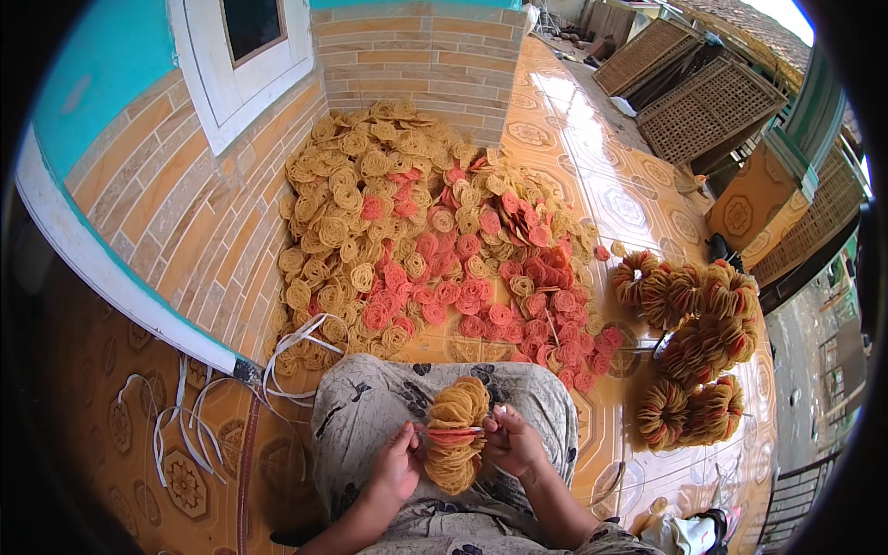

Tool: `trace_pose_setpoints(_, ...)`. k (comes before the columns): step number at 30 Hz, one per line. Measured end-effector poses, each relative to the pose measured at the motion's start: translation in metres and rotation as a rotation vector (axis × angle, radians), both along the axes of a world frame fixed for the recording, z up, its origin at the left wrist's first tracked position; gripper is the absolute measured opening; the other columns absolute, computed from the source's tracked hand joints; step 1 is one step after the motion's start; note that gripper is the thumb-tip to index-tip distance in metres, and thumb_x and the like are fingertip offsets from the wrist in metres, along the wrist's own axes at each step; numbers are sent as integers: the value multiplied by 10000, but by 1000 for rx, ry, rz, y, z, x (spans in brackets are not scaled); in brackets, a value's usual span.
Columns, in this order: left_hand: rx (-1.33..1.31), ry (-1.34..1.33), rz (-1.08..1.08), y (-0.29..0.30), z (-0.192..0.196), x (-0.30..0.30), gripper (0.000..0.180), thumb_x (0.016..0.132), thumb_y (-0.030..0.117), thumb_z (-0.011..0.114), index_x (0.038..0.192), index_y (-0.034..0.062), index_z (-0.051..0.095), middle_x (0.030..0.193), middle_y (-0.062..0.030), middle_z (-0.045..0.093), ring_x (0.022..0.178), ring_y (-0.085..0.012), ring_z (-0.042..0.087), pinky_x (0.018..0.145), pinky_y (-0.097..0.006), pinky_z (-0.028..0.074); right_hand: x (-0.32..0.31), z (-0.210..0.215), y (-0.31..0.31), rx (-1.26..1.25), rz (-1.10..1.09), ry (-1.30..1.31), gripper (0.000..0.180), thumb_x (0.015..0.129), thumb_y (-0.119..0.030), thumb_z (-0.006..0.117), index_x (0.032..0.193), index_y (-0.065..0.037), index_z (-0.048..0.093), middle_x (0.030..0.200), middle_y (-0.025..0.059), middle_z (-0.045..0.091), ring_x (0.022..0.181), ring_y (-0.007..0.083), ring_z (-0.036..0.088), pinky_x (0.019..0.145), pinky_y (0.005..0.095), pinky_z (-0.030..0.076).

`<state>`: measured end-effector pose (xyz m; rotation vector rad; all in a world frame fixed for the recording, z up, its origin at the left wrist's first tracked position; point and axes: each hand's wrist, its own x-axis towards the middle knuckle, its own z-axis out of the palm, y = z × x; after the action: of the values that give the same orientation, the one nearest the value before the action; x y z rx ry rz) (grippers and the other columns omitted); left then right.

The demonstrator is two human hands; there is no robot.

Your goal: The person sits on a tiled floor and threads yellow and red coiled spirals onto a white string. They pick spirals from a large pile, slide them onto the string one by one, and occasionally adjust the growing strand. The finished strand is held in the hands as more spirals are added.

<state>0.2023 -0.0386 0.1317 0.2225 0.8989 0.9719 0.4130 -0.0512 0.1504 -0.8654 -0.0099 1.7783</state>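
Note:
A thick bundle of round, lacy crackers (458, 467), mostly yellow with a few pink ones in its middle, rests over my lap. My left hand (396, 467) is closed in a pinch at the bundle's left side, beside the pink crackers. From the right, my right hand (514, 442) is closed at the other side. A thin pale strip (477, 428) shows between the bundle and my right fingers; it seems to run through the bundle, and the left fingers pinch its other end. Most of the strip is hidden by the crackers.
A wide heap of loose yellow and pink crackers (347, 199) spreads over the tiled floor ahead, against the brick-patterned wall (416, 55). Several tied cracker rings (698, 351) lie at right. White strips (199, 430) trail on the left; a white bag (680, 534) sits lower right.

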Motion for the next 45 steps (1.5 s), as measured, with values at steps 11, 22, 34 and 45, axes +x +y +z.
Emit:
trace_pose_setpoints(11, -120, -238, -102, -8, -6, -16, 228, 973, 315, 541, 837, 137, 579, 673, 71, 471, 579, -60, 391, 611, -233, 350, 9, -14, -5, 23, 17, 10, 171, 995, -166, 481, 845, -173, 398, 728, 6, 476, 442, 48, 262, 384, 204, 220)
trace_pose_setpoints(22, -63, -237, -107, -21, 2, -29, 236, 985, 305, 519, 816, 145, 559, 700, 71, 489, 572, -69, 382, 600, -233, 338, 14, 8, -6, 31, 77, -101, 137, 995, -158, 477, 860, -155, 452, 725, 0, 490, 455, 50, 259, 398, 224, 219)
trace_pose_setpoints(34, -127, -170, -62, -22, 12, -23, 226, 969, 237, 556, 789, 104, 582, 777, 32, 578, 603, -91, 474, 582, -245, 373, 10, -2, -3, -136, 118, -329, 129, 992, -174, 496, 863, -168, 480, 748, 0, 547, 460, 52, 293, 413, 213, 241)
trace_pose_setpoints(45, 1525, 1026, -737, 38, 122, -15, 119, 902, 115, 597, 838, 18, 621, 844, -108, 645, 773, -294, 608, 711, -379, 478, -12, 111, 27, 678, 331, -876, 201, 1014, -175, 483, 934, -7, 557, 837, 31, 610, 771, 89, 570, 703, 253, 466)
